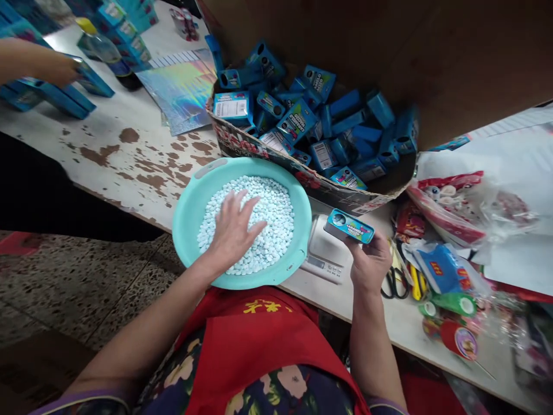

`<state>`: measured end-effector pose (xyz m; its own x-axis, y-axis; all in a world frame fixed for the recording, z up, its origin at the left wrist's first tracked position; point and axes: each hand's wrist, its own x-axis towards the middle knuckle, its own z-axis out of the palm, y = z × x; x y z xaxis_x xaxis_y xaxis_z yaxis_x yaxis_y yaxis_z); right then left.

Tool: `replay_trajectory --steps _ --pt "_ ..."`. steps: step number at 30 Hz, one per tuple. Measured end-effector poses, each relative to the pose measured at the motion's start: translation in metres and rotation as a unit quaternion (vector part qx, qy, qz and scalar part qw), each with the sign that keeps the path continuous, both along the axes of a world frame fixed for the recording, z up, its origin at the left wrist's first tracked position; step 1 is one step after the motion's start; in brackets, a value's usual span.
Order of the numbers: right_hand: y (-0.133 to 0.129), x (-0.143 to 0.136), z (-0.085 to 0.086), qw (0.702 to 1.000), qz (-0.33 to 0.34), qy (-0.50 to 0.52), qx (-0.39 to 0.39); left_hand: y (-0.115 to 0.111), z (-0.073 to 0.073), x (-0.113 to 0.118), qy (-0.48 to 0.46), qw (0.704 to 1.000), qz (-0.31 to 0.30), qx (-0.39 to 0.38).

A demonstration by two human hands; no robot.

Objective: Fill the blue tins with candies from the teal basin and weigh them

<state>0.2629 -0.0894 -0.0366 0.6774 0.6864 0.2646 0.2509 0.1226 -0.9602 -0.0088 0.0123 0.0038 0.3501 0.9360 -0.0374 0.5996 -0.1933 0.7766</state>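
Observation:
A turquoise basin (185, 230) holds a heap of small pale candies (272, 230). My left hand (235, 227) rests on the candies with its fingers spread. To the right of the basin, my right hand (369, 259) grips a small blue box (351, 226) from below, with its printed narrow side facing up. This box is above a white kitchen scale (322, 253). Behind the basin stands an open carton (268, 153) full of similar blue boxes (298, 121).
Scissors (394, 282), a yellow cutter (418, 283), and plastic-wrapped goods (449, 268) lie at the right. Another person's hand (56, 66) is among blue boxes at the upper left, near a yellow-capped bottle (103, 49). Shiny sheets (181, 92) lie behind the basin.

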Motion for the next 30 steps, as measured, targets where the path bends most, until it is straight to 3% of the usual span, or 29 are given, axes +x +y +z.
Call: replay_trajectory --steps 2,5,7,13,22,30 --pt "-0.01 0.011 -0.018 0.999 -0.023 0.037 -0.012 -0.002 -0.006 -0.006 0.085 0.995 -0.031 0.05" --pt "-0.016 0.017 -0.037 0.995 -0.051 0.066 -0.051 -0.006 -0.012 -0.004 0.114 0.985 -0.119 0.053" --pt "-0.017 0.017 -0.042 0.993 -0.06 0.072 -0.072 -0.01 -0.013 0.001 0.138 0.978 -0.142 0.067" --pt "-0.035 0.029 -0.035 0.997 -0.052 0.049 -0.037 -0.013 -0.014 0.001 0.198 0.966 -0.14 0.088" --pt "-0.07 0.046 -0.044 0.972 -0.195 0.12 -0.059 -0.013 -0.007 -0.001 0.275 0.94 -0.185 0.085" --pt "-0.066 0.043 -0.049 0.979 -0.17 0.09 -0.071 -0.016 -0.001 0.0 0.301 0.932 -0.191 0.064"
